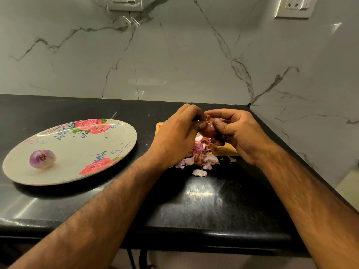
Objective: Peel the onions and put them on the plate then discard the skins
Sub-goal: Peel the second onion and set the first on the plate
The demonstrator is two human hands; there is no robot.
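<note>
Left hand (180, 136) and right hand (240, 134) are gripping one reddish onion (208, 130) between them, fingers and thumbs curling round it just above a wooden board (227, 150); loose skins (202, 157) are lying in a heap right under the hands, spilling off the board's near edge onto the glossy black tabletop (194, 202); well to the left, a floral plate (77, 148) is sitting on the tabletop, and a purple-white peeled onion (42, 159) is resting on its near left part.
</note>
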